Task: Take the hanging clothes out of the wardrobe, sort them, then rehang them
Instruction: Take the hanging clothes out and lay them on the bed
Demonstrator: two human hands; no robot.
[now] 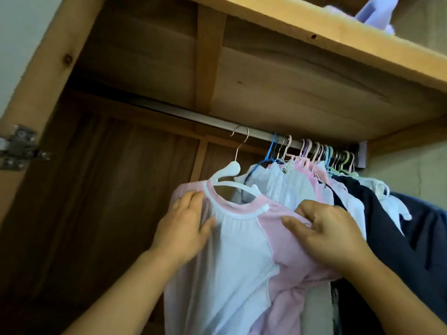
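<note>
A pink and white shirt hangs on a white hanger whose metal hook sits at the metal rail. My left hand grips the shirt's left shoulder, thumb in front. My right hand pinches the pink right shoulder fabric. To the right, several garments in white, pink and navy hang packed on coloured hangers.
The wooden wardrobe's shelf runs overhead with a pale lilac item on it. A door hinge sticks out at the left frame. The left half of the rail carries no hangers.
</note>
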